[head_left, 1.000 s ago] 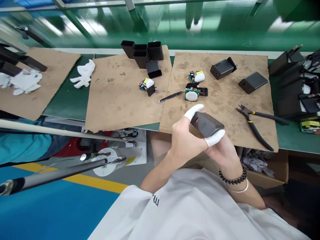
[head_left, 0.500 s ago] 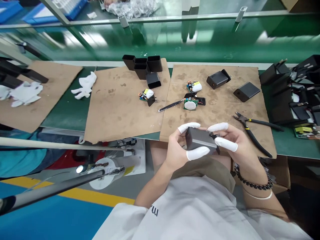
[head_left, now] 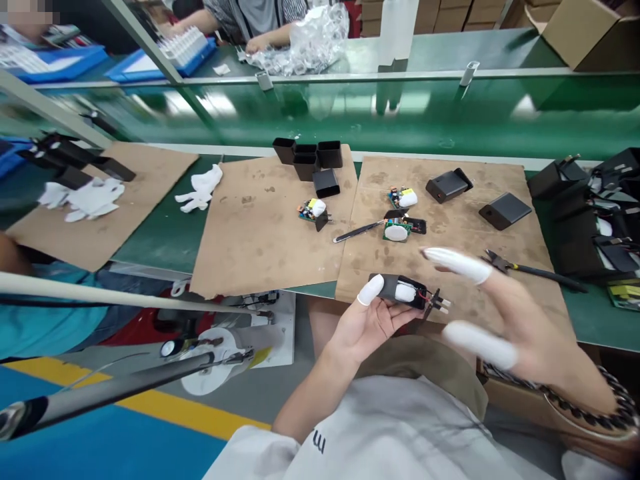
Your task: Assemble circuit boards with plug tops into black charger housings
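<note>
My left hand grips a black plug adapter, its thumb in a white finger cot on the case. A white part shows in the case's open side, and the end piece with metal prongs sticks out at the right, tilted. Just right of it, my right hand is in the air, blurred, white-tipped fingers apart and nothing visible between them. Cutting pliers lie behind that hand, partly hidden. Farther back on the cardboard are tweezers, a circuit board with a white disc and another circuit board.
Black cases stand at the back of the left cardboard, near one more board. Two closed adapters lie at right, beside a pile of black parts. White gloves lie left. A co-worker sits across.
My right hand has let go of the adapter and moved right, fingers spreading. My left hand has turned the adapter so its open side shows. The view has tipped up, revealing people opposite.
</note>
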Motion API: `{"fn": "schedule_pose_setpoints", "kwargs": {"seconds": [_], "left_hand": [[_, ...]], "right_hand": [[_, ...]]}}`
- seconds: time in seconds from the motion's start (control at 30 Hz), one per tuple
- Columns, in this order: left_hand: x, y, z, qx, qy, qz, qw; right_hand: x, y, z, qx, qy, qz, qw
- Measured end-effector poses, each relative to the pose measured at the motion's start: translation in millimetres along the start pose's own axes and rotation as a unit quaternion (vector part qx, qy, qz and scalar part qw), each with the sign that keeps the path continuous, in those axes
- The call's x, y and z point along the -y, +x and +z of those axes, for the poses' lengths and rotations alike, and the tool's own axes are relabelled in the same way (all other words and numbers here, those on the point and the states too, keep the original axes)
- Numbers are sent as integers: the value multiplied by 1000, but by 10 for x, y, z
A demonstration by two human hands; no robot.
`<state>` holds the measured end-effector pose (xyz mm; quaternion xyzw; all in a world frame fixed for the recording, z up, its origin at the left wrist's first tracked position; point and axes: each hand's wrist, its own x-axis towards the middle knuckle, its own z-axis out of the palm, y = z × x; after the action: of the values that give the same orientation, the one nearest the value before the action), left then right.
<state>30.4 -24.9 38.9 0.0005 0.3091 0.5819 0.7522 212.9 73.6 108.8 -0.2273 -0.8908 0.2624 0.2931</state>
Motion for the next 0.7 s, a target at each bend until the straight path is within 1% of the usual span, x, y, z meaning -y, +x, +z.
{"fn": "schedule_pose_setpoints", "kwargs": {"seconds": [0.03, 0.07, 0.1, 0.13, 0.17, 0.2, 0.23, 0.27, 0.3, 0.33, 0.37, 0.4, 0.43, 0.47, 0.5, 0.53, 0.6, 0.63, 0.7], "left_hand": [[-27, 14, 9, 6, 30, 24, 999], [-81, 28, 16, 21, 74, 44, 996], [-167, 44, 19, 44, 133, 62, 988], [-289, 60, 19, 65, 206, 86, 972], [-449, 82, 18, 79, 292, 116, 946], [-644, 112, 15, 71, 384, 164, 906], [-869, 156, 11, 34, 474, 237, 847], [-1115, 218, 8, -25, 558, 309, 769], [-1372, 299, 4, -81, 635, 375, 670], [-1627, 398, 1, -116, 699, 422, 565], [-1866, 509, -2, -132, 752, 437, 476], [-2079, 627, -3, -135, 789, 434, 414], [-2257, 743, -3, -121, 819, 416, 376], [-2395, 850, -2, -97, 843, 396, 352], [-2493, 943, 0, -74, 859, 377, 338], [-2556, 1017, 4, -54, 870, 362, 330], [-2605, 1105, 15, -29, 881, 346, 322], [-2606, 1118, 24, -25, 883, 344, 319], [-2591, 1084, 51, -28, 885, 344, 314]], "right_hand": [[36, 29, 34, 26, -11, -20, 999], [50, 74, 63, 32, -26, -32, 999], [41, 141, 77, 25, -34, -37, 998], [5, 238, 67, 18, -30, -34, 999], [-59, 367, 28, 15, -20, -26, 999], [-150, 530, -40, 10, -10, -9, 1000], [-268, 724, -133, 0, -3, 17, 1000], [-410, 942, -245, -19, -17, 57, 998], [-573, 1174, -367, -57, -55, 112, 991], [-749, 1406, -490, -75, -97, 175, 977], [-931, 1625, -606, -82, -136, 235, 959], [-1112, 1821, -709, -87, -156, 263, 948], [-1285, 1983, -792, -93, -170, 285, 939], [-1445, 2108, -852, -100, -181, 303, 930], [-1589, 2194, -888, -107, -186, 316, 924], [-1717, 2244, -899, -117, -189, 326, 919], [-1927, 2266, -861, -142, -182, 324, 917], [-2010, 2255, -822, -156, -174, 310, 922], [-2128, 2223, -736, -197, -146, 240, 939]]}}
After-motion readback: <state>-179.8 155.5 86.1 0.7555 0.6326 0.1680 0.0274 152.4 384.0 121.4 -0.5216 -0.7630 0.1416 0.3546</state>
